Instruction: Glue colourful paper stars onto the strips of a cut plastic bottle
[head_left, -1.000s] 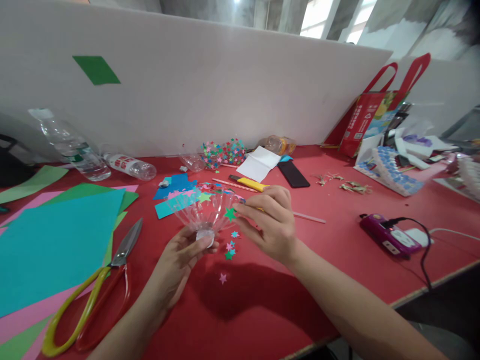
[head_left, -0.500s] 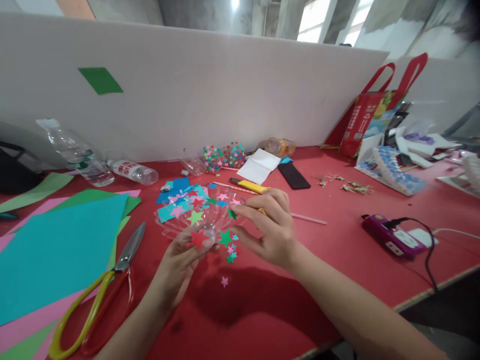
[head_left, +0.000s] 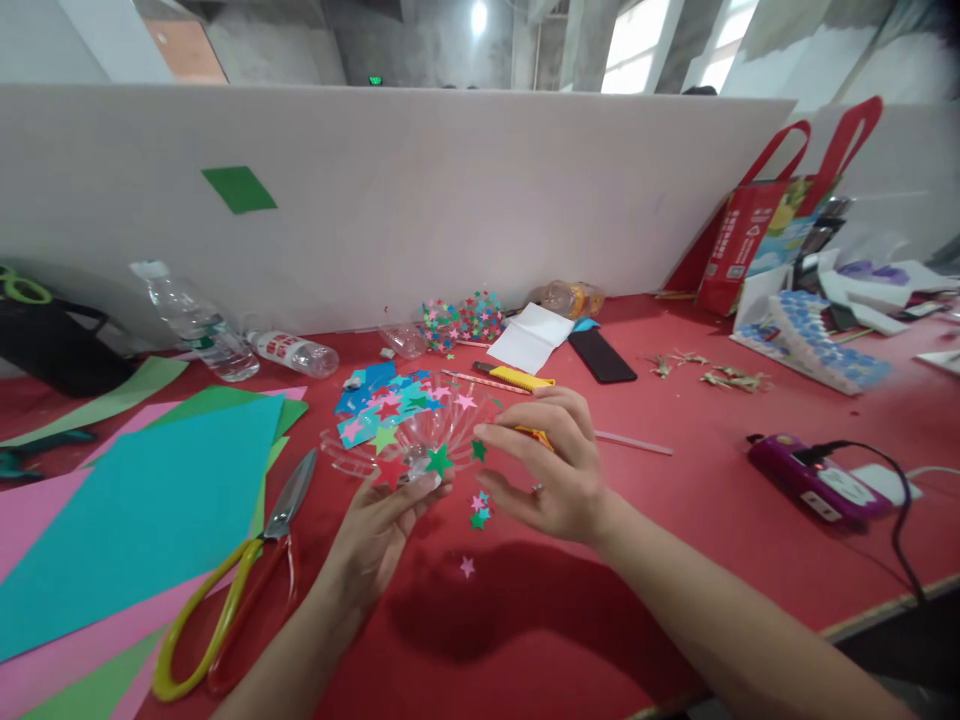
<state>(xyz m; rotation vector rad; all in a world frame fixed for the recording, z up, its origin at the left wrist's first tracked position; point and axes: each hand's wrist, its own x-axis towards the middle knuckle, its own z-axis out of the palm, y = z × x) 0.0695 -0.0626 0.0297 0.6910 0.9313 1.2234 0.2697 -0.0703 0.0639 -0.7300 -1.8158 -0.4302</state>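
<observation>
My left hand [head_left: 386, 525] is closed on a cut clear plastic bottle [head_left: 418, 462], its strips fanned out like petals. Stuck on the strips are a light green star [head_left: 384, 438], a red star [head_left: 391, 470] and a green star [head_left: 439, 460]. To the right of it, my right hand [head_left: 551, 465] has thumb and fingers apart. Another green star [head_left: 479, 450] is by its index fingertip; whether it touches the finger or a strip I cannot tell. Behind the bottle lie loose paper stars [head_left: 388, 405] on blue paper. Nearer me is a pink star [head_left: 467, 567] on the table.
Large scissors [head_left: 281, 520] and coloured paper sheets [head_left: 150, 510] lie on the left. Beyond the hands are a yellow cutter [head_left: 521, 377], a phone [head_left: 602, 356] and a star-covered clear piece [head_left: 463, 318]. Bottles [head_left: 199, 330] lean against the white board. A purple power strip [head_left: 814, 478] sits right.
The view has shifted, so the table appears further right and slightly lower. The green star that hung between the hands now sits on the bottle by my left thumb. My right hand's fingers have spread.
</observation>
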